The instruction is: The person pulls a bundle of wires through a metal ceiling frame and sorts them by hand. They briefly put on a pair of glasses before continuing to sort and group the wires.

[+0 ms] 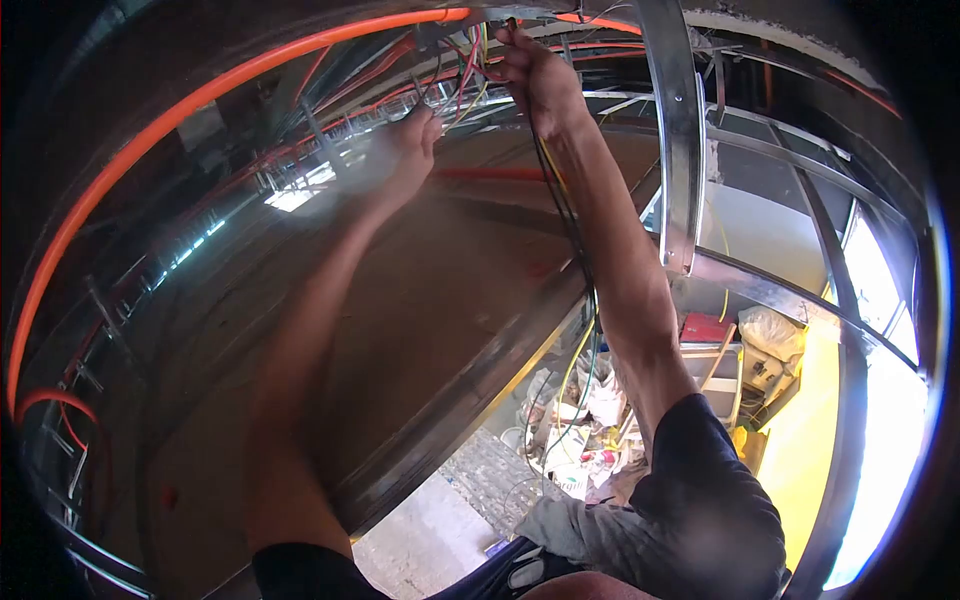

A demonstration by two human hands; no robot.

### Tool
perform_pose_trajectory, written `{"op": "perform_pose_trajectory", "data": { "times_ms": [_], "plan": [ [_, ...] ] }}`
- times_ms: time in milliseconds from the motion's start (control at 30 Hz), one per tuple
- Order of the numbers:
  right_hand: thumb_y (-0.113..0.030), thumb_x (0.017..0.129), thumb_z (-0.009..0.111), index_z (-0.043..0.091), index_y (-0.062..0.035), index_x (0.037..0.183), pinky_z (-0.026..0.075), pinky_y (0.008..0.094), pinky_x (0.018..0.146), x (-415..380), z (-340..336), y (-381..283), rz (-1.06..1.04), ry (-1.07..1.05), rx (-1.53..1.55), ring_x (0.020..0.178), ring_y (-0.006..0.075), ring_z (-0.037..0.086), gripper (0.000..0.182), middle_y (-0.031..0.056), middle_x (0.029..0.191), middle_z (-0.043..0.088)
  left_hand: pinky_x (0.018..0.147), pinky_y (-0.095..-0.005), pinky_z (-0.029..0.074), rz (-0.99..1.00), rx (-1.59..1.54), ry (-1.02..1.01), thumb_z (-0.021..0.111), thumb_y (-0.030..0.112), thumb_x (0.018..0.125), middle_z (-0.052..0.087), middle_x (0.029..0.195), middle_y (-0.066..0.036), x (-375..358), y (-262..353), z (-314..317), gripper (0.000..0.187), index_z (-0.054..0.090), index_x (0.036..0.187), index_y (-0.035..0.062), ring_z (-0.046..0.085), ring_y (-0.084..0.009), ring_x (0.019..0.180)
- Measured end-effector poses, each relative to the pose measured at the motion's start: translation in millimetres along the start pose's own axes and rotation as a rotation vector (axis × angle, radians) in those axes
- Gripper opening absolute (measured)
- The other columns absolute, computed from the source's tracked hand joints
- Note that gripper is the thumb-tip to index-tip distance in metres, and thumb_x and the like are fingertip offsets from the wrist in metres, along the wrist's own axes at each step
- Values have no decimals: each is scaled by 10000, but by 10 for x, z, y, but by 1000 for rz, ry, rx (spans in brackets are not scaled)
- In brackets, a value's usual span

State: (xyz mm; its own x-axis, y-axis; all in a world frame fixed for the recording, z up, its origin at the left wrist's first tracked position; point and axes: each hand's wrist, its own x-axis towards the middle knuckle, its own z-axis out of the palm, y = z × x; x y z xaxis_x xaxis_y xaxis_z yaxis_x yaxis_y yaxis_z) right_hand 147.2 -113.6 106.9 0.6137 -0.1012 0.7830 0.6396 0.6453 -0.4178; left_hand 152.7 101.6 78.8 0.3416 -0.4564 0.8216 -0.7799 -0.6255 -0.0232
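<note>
Both my arms reach up toward a bundle of thin red, yellow and green wires (470, 62) that hangs from a box (440, 38) near the top of the view. My right hand (540, 78) is closed around wires just right of the bundle, its fingertips close to the box. Dark and yellow wires (562, 190) hang down from it along my forearm. Lower and to the left, my left hand (418, 135) has its fingers curled together beside the bundle; what they hold, if anything, is too small to make out. An orange conduit (250, 68) curves in from the left toward the box.
A metal stud (680, 130) stands right of my right arm, joined to framing. A brown ceiling panel (430, 270) fills the middle, ending at a long edge. Far below lie bags and debris (590, 440), a red box (706, 328) and a yellow surface (805, 430).
</note>
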Motion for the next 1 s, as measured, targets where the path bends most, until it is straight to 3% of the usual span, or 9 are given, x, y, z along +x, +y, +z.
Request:
{"op": "perform_pose_trajectory", "data": {
  "times_ms": [233,300,367,467,567,667,733,867,1000],
  "plan": [
    [-242,1042,456,630,-20,1005,407,258,659,-57,-22,-48,1,-18,-62,601,96,407,284,-57,636,387,746,-499,513,1,116,11,474,326,996,688,948,-175,-69,14,-240,270,650,1055,130,660,-388,892],
    [-224,1037,463,625,-11,990,429,254,660,-85,-26,-90,42,-106,78,621,111,464,272,-32,692,473,815,-431,502,44,92,-69,475,148,991,676,1017,-200,-153,71,-205,259,622,1185,60,658,-362,959],
    [-200,1025,485,621,-4,1005,454,267,686,-114,-86,-98,13,-114,-36,664,125,515,240,-7,750,530,828,-438,504,-169,187,-274,504,105,966,664,1062,-212,-227,353,-266,297,610,1242,73,646,-378,969],
    [-155,995,540,623,6,1034,489,283,763,-199,-31,-141,-14,-71,-157,780,153,609,185,43,868,626,789,-426,514,171,140,0,563,71,924,664,1031,-204,-293,378,-95,294,618,1211,42,653,-353,936],
    [-140,956,608,627,34,1064,506,299,857,-241,-13,-100,-18,11,-260,911,173,673,205,96,969,682,775,-414,516,192,197,53,595,82,913,668,1015,-200,-262,464,-99,265,626,1171,28,654,-345,910],
    [-85,874,649,634,37,1096,497,376,843,-245,32,-15,-173,156,-579,931,273,633,253,149,963,628,769,-380,519,15,93,-157,625,111,907,667,974,-187,-113,593,-142,238,634,1126,17,664,-312,875],
    [-101,813,668,679,-31,1079,459,450,882,-285,87,58,-951,447,-1354,1002,359,550,275,181,1020,585,753,-355,513,-14,-2,-134,637,123,910,668,932,-152,-46,560,-42,229,639,1115,21,663,-260,851],
    [-219,789,720,742,-84,953,402,453,847,-283,107,155,-936,463,-1557,954,307,548,214,129,935,682,722,-291,488,-143,-444,-116,649,141,926,640,845,-37,-25,568,124,199,654,1101,47,615,-116,794],
    [-232,788,728,749,-70,932,433,439,854,-346,151,16,-927,412,-1592,960,324,572,219,139,938,684,744,-279,477,-118,-444,-153,655,169,937,621,876,-14,9,600,266,207,643,1116,66,575,-110,781]
  ]
}}
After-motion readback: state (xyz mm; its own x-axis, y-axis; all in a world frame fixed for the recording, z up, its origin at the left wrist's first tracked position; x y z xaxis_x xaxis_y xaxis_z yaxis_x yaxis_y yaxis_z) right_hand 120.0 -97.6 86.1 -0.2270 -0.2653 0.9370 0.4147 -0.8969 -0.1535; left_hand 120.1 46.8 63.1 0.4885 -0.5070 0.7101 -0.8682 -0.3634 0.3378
